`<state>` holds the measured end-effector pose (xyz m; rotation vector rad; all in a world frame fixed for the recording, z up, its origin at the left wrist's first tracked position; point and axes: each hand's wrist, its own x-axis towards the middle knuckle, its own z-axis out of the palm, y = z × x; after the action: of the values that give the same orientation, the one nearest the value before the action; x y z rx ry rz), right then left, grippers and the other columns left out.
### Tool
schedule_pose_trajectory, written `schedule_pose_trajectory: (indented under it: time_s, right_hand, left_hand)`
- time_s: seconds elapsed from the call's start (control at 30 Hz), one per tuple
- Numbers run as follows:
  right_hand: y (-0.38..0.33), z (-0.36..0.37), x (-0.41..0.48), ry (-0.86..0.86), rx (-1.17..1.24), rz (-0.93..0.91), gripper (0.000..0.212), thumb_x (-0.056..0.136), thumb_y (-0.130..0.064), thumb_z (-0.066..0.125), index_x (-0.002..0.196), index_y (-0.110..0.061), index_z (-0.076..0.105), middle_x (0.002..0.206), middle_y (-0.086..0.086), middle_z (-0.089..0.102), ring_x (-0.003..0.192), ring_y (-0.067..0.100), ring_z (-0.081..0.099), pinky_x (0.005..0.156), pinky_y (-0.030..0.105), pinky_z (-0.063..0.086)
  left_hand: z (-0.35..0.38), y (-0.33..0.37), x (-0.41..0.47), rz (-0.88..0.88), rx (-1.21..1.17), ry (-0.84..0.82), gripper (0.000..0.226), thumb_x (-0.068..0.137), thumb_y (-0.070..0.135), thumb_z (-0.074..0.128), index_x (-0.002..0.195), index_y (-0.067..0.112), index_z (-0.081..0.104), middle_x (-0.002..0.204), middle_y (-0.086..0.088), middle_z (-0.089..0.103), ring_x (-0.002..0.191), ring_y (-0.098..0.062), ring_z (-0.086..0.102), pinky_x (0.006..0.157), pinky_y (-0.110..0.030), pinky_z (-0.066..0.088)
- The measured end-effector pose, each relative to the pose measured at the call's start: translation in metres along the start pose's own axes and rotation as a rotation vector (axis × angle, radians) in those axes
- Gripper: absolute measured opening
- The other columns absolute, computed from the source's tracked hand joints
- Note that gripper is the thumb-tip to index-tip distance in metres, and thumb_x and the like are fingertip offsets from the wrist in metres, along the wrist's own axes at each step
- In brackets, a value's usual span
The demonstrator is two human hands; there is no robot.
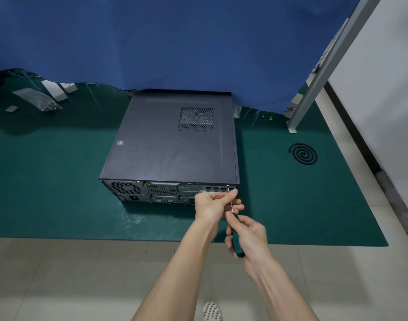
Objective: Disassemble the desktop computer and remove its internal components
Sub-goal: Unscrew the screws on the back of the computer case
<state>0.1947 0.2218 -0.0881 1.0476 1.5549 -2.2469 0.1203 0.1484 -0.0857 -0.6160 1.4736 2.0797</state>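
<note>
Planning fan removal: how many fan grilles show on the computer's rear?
2: left grille above the power socket; middle grille just right of it. The left hand may hide more.

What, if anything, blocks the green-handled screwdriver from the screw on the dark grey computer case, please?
Nothing visible: the green-handled screwdriver reaches the silver screw at the rear edge of the dark grey computer case. The left hand only pinches its shaft; the right hand grips the handle.
</note>
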Motion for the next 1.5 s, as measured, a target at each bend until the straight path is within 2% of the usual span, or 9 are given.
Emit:
schedule_pose_trajectory:
  time_s: [0.2, 0.37, 0.53, 0.7, 0.87, 1.03, 1.17, 1.33, 1.5]
  right_hand:
    - [-0.003, -0.003, -0.006, -0.23, 0.316, 0.26, 0.038, 0.087, -0.044, 0.055, 0.091, -0.006, 0.061, 0.063, 0.006, 0.051, 0.041, 0.013, 0.041, 0.038, 0.023, 0.034]
    - [0.001, 0.0, -0.002, -0.064, 0.024, 0.086, 0.028, 0.091, -0.034, 0.062, 0.086, -0.007, 0.056, 0.058, 0.006, 0.054, 0.038, 0.015, 0.044, 0.034, 0.018, 0.026]
    - [-0.002, -0.005, -0.004, -0.215, 0.291, 0.211, 0.041, 0.096, -0.034, 0.047, 0.104, 0.004, 0.06, 0.067, 0.01, 0.057, 0.046, 0.016, 0.048, 0.035, 0.023, 0.032]
    - [0.001, -0.009, -0.003, -0.18, 0.085, 0.14, 0.027, 0.091, -0.036, 0.06, 0.09, -0.011, 0.05, 0.063, 0.008, 0.055, 0.04, 0.014, 0.042, 0.031, 0.016, 0.022]
    - [0.001, -0.009, -0.004, -0.209, 0.203, 0.185, 0.034, 0.097, -0.032, 0.049, 0.094, -0.001, 0.062, 0.066, 0.01, 0.055, 0.045, 0.016, 0.046, 0.034, 0.021, 0.029]
    - [-0.001, -0.011, -0.002, -0.123, 0.011, 0.107, 0.025, 0.085, -0.031, 0.068, 0.085, -0.011, 0.053, 0.06, 0.007, 0.053, 0.039, 0.014, 0.041, 0.032, 0.016, 0.021]
    - [0.001, -0.015, -0.002, -0.182, 0.141, 0.156, 0.037, 0.095, -0.035, 0.053, 0.1, 0.0, 0.063, 0.066, 0.008, 0.055, 0.045, 0.014, 0.044, 0.035, 0.022, 0.029]
    - [-0.003, -0.014, -0.003, -0.147, 0.022, 0.105, 0.022, 0.088, -0.03, 0.065, 0.087, -0.009, 0.056, 0.061, 0.008, 0.053, 0.041, 0.015, 0.043, 0.031, 0.016, 0.022]
    - [-0.004, -0.013, -0.005, -0.161, 0.112, 0.156, 0.033, 0.096, -0.03, 0.054, 0.099, 0.001, 0.062, 0.064, 0.008, 0.054, 0.046, 0.015, 0.046, 0.035, 0.022, 0.03]
  left_hand:
    - [-0.004, 0.001, 0.0, -0.017, -0.08, -0.051, 0.013, 0.089, 0.002, 0.063, 0.093, -0.01, 0.063, 0.081, -0.02, 0.072, 0.067, -0.025, 0.072, 0.055, -0.021, 0.056]
    - [-0.002, 0.0, 0.001, 0.013, -0.019, -0.011, 0.013, 0.085, 0.004, 0.068, 0.089, -0.008, 0.066, 0.076, -0.018, 0.072, 0.064, -0.024, 0.071, 0.055, -0.024, 0.057]
    - [-0.006, 0.002, 0.002, 0.011, -0.049, -0.044, 0.008, 0.088, 0.001, 0.063, 0.09, -0.006, 0.064, 0.083, -0.02, 0.072, 0.071, -0.026, 0.073, 0.059, -0.022, 0.057]
    - [0.0, 0.001, 0.004, 0.029, -0.083, -0.008, 0.016, 0.086, 0.004, 0.067, 0.095, -0.009, 0.063, 0.086, -0.022, 0.071, 0.074, -0.028, 0.072, 0.067, -0.027, 0.059]
    - [0.004, 0.004, 0.008, 0.024, -0.094, 0.033, 0.01, 0.09, 0.006, 0.062, 0.084, -0.002, 0.061, 0.082, -0.018, 0.071, 0.069, -0.025, 0.072, 0.066, -0.026, 0.059]
    - [0.008, 0.005, 0.007, 0.005, -0.132, 0.063, 0.009, 0.092, 0.003, 0.06, 0.088, -0.005, 0.059, 0.08, -0.02, 0.069, 0.064, -0.024, 0.071, 0.06, -0.025, 0.059]
    - [0.008, 0.006, 0.007, -0.014, -0.159, 0.055, 0.009, 0.092, 0.003, 0.059, 0.089, -0.005, 0.058, 0.082, -0.021, 0.07, 0.064, -0.024, 0.071, 0.058, -0.023, 0.058]
    - [0.008, 0.004, 0.006, -0.033, -0.18, 0.02, 0.013, 0.095, 0.005, 0.055, 0.095, -0.007, 0.058, 0.087, -0.023, 0.07, 0.067, -0.026, 0.072, 0.061, -0.025, 0.059]
    - [0.008, 0.005, 0.007, -0.039, -0.192, 0.009, 0.015, 0.096, 0.007, 0.053, 0.097, -0.007, 0.057, 0.084, -0.02, 0.07, 0.069, -0.026, 0.072, 0.058, -0.023, 0.058]
